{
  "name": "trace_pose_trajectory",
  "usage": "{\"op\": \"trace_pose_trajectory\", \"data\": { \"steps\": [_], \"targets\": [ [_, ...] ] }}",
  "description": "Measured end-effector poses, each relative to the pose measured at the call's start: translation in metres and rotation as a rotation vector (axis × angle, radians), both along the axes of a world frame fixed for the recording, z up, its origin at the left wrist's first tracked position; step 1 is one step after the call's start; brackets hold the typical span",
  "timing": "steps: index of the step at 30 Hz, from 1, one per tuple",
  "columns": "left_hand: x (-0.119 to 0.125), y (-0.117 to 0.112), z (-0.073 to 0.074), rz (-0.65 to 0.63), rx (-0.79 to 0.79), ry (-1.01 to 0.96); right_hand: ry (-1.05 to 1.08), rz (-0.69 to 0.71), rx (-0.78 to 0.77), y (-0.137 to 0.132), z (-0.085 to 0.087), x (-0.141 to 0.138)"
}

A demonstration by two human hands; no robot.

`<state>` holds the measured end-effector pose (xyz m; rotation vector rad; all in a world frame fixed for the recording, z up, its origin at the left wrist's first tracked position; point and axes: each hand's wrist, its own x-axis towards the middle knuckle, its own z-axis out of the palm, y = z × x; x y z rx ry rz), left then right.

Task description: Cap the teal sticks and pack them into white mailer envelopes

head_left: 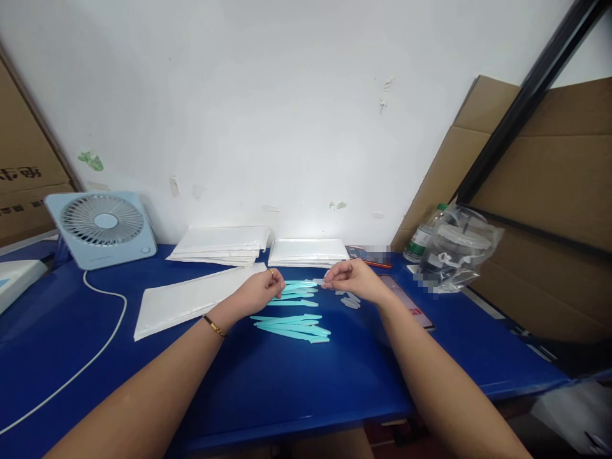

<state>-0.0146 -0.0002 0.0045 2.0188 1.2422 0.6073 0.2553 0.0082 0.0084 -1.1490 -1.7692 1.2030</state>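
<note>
My left hand [261, 292] is closed around the handle end of a turquoise eyebrow razor [302, 284]. Between the thumb and fingers of my right hand [352, 279] is a small translucent blade cap [318, 281], right at that razor's tip. Whether the cap sits on the blade or just touches it, I cannot tell. Below my left hand lie more turquoise razors [299, 303], partly hidden by its fingers. Nearer to me a second fanned group of razors [294, 326] rests on the blue table [306, 382]. Several loose translucent caps [351, 302] lie beneath my right hand.
White padded envelopes [191, 296] lie at left, with stacks [220, 245] [308, 250] along the wall. A pale blue fan [105, 223] trails its cable across the left. On the right are a phone [408, 303], a bottle [423, 239] and a bagged cup [456, 255].
</note>
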Motion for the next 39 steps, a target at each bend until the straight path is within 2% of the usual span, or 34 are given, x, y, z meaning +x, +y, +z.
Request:
{"op": "trace_pose_trajectory", "data": {
  "steps": [6,17,24,27,30,31,35,37,39],
  "targets": [
    [0.001,-0.001,0.002,0.007,0.013,-0.02,-0.004,-0.025,-0.023,-0.001,0.0,-0.003],
    [0.0,0.005,-0.005,0.008,0.031,-0.055,0.029,-0.015,-0.026,0.0,0.001,-0.003],
    [0.008,0.001,-0.004,-0.008,0.018,-0.053,0.078,0.033,-0.015,0.0,-0.012,-0.023],
    [0.009,0.003,-0.007,0.058,0.151,0.028,-0.081,-0.053,0.162,0.004,-0.011,-0.018],
    [0.007,0.001,-0.005,0.05,0.302,0.131,-0.396,-0.126,0.36,0.005,-0.001,0.001],
    [0.006,0.0,-0.004,0.006,0.31,0.159,-0.501,-0.11,0.346,0.004,0.002,0.009],
    [0.007,-0.009,0.0,-0.215,0.21,0.256,-0.804,0.008,0.124,0.001,0.009,0.029],
    [0.009,-0.013,0.0,-0.244,0.156,0.286,-0.905,0.02,0.091,0.0,0.008,0.03],
    [0.01,-0.016,0.001,-0.235,0.107,0.302,-0.919,0.05,0.115,0.0,0.006,0.027]
  ]
}}
